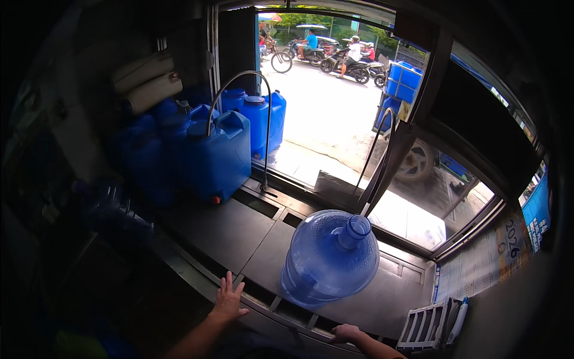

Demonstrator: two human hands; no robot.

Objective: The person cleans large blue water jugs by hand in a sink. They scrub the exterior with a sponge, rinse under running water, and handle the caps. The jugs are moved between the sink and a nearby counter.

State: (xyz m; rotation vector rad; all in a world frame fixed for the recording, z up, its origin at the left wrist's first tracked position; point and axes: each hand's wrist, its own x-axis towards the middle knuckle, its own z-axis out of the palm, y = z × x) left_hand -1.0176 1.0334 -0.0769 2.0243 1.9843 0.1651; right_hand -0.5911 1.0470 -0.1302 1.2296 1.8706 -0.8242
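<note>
A clear blue round water jug [329, 269] stands upright on the metal counter [264, 264]. Its mouth has no cap, and the pale end of a curved filling spout [376, 170] reaches down to it. Droplets or frothy marks cover the jug's shoulder. My left hand [229, 300] is at the counter's front edge, left of the jug, fingers spread and nothing held. Below the jug, my right hand [345, 334] is at the same edge with its fingers curled. Whether it grips the edge cannot be told. Neither hand touches the jug.
Large blue plastic water containers [224, 157] crowd the counter's left end. A second curved metal spout [268, 130] rises beside them. Slots run along the counter's front edge. A white slatted rack [421, 326] and a calendar [484, 264] are at right. Riders on motorcycles [347, 63] are outside the opening.
</note>
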